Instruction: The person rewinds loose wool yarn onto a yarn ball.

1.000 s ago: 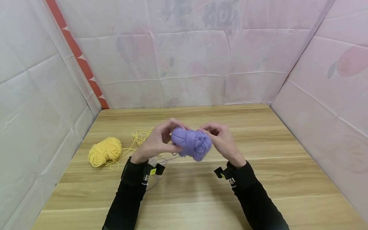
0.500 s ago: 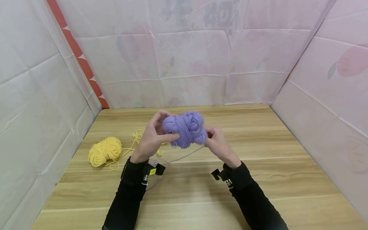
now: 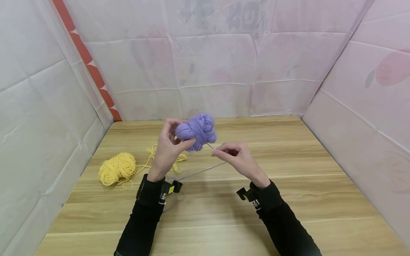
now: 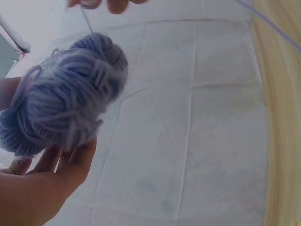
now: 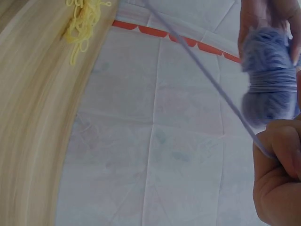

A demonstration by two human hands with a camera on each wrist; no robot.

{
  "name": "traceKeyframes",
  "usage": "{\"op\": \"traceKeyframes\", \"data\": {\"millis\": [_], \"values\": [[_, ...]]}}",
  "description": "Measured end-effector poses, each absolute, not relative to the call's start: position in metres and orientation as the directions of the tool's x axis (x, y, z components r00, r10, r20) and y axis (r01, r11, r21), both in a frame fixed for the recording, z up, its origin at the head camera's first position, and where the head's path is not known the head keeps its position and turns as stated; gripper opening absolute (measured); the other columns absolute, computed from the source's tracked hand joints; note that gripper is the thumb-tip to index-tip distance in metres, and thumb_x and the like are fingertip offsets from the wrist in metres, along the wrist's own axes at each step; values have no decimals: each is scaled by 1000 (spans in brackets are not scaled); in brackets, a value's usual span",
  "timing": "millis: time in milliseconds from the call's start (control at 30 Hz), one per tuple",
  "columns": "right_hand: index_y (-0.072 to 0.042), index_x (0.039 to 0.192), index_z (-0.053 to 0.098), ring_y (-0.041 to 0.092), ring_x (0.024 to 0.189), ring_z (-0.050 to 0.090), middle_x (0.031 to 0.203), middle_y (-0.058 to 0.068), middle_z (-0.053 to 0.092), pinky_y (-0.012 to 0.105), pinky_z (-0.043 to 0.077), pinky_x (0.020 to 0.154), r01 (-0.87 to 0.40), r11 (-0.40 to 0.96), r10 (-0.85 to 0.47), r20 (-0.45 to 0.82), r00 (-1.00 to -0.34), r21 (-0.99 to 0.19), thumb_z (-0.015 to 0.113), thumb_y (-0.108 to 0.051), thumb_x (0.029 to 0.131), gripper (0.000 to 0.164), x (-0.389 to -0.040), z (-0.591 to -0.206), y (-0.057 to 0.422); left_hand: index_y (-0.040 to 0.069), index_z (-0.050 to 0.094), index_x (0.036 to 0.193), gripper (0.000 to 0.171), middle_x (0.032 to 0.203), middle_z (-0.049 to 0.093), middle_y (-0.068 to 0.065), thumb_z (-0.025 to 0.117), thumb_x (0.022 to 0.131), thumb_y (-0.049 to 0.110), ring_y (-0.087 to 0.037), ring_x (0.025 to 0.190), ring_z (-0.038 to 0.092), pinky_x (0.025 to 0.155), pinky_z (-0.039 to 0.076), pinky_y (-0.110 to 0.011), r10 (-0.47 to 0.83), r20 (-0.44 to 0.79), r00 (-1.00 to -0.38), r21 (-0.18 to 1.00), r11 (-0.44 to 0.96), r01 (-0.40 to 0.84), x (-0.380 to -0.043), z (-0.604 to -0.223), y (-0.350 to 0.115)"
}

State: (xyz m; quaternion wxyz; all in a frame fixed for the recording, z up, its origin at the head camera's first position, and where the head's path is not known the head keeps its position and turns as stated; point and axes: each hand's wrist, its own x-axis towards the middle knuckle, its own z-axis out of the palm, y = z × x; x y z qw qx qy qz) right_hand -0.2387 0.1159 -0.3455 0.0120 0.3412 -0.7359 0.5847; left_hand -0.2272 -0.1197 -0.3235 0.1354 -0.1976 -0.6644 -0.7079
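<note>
A purple ball of yarn [image 3: 196, 132] is held up over the table by my left hand [image 3: 166, 149], thumb in front and fingers behind. My right hand [image 3: 238, 158] pinches a purple yarn strand [image 3: 209, 146] a little to the right of the ball. From the right hand the strand also slopes down left toward the table, and in the right wrist view this purple strand [image 5: 202, 68] runs taut into the curled fingers. The left wrist view shows the ball of yarn [image 4: 70, 94] on my left fingers [image 4: 77, 165], with a short length rising from its top to the right fingertips.
On the left of the wooden table [image 3: 288, 213] lies a yellow ball of yarn [image 3: 117, 169]. Its loose yellow strands [image 3: 152, 152] trail behind my left wrist. Thin purple loops rest near the left cuff. Fabric walls [image 3: 211, 71] enclose the table's back and sides.
The purple ball has moved up and left with my left hand and turned somewhat. My right hand has come away from it, drawing a strand out between them.
</note>
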Motion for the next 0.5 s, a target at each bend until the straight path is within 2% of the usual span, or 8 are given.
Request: {"op": "traceKeyframes", "data": {"millis": [200, 333, 500], "values": [[3, 93, 71, 8, 54, 32, 69, -9, 57, 25, 28, 51, -539, 57, -473, 452, -756, -841, 63, -6, 92, 12, -234, -340, 121, -4, 44, 113, 46, 125, 53, -16, 69, 75, -14, -21, 110, 53, 93, 51, -31, 77, 556, -828, 822, 101, 561, -234, -330, -115], [2, 93, 70, 10, 54, 33, 70, -10, 59, 26, 29, 50, -548, 65, -452, 465, -761, -834, 63, -5, 91, 10, -232, -336, 125, -2, 49, 109, 47, 121, 57, -16, 67, 69, -18, -23, 107, 56, 90, 53, -36, 105, 583, -805, 780, 202, 592, -236, -333, -112], [0, 92, 70, 12, 53, 31, 64, -7, 50, 28, 27, 50, -552, 78, -432, 471, -769, -830, 63, -5, 91, 8, -230, -332, 129, 1, 53, 112, 51, 120, 59, -15, 64, 66, -19, -27, 107, 59, 88, 54, -40, 199, 580, -790, 737, 285, 613, -235, -334, -110]]}}
